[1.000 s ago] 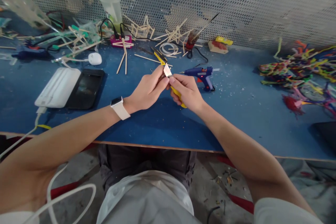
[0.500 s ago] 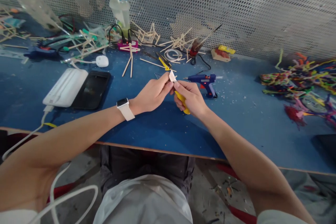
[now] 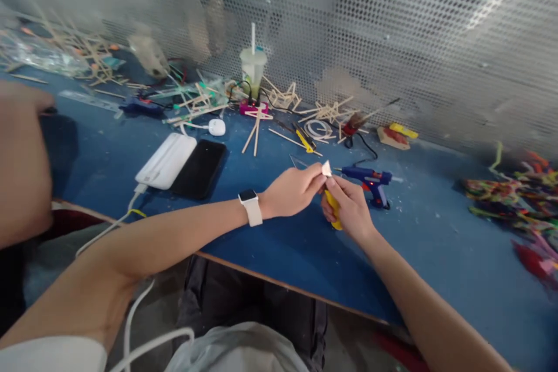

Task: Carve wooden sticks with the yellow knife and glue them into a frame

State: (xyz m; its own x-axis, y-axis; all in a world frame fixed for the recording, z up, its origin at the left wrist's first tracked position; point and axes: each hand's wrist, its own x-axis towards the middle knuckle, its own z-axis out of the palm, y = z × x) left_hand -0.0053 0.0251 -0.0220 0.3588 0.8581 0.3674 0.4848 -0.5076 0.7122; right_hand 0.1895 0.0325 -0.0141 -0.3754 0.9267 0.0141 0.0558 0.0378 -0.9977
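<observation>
On my feed, the right hand (image 3: 349,204) grips a yellow-handled tool (image 3: 333,210); the left hand's (image 3: 293,192) fingers are pressed together by the pale tip (image 3: 326,169) at its end, though I can't tell what they pinch. I'd brace both hands and use small, controlled movements. The tool is over the blue desk (image 3: 270,247), near a glue gun (image 3: 368,176), before a perforated wall (image 3: 305,29).
</observation>
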